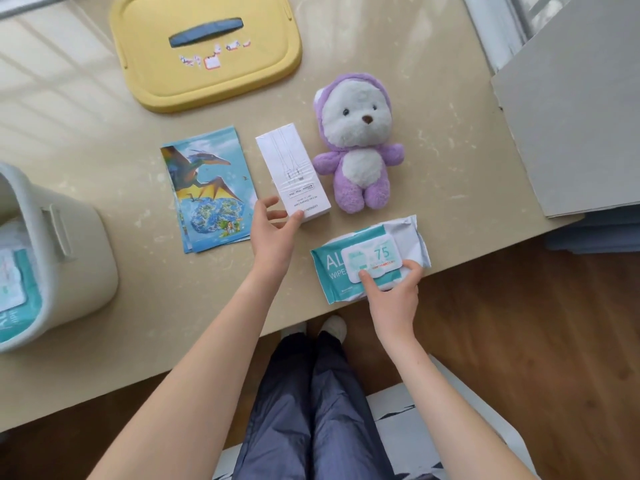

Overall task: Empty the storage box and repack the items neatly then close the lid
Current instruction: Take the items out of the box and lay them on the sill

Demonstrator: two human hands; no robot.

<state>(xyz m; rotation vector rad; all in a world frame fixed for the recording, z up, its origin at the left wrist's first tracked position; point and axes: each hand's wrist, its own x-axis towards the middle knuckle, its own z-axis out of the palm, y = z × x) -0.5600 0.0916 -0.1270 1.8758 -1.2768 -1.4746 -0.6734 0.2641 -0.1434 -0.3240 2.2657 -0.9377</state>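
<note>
From the head view, everything sits around the purple plush bear (360, 143) lying on its back on the beige bench (104, 133). A white cable carton (292, 171) lies just left of the bear, with a stack of dinosaur booklets (207, 188) beyond that. The yellow lid (207, 50) is up and to the bear's left. The grey storage box (69, 258) stands well to its left, open, with one wipes packet (14, 282) inside.

The left hand (273, 233) is spread loose, fingertips touching the carton's near end and holding nothing. The right hand (394, 289) curls over the alcohol wipes pack (370, 258) just below the bear, at the bench edge.

I'd judge this to be the sorting stage, with the lid far from going on. Next, each hand needs a firm hold before carrying its item left to the box.

Grey card sheets (571, 116) lie right of the bear, with the wood floor (519, 323) below them.
</note>
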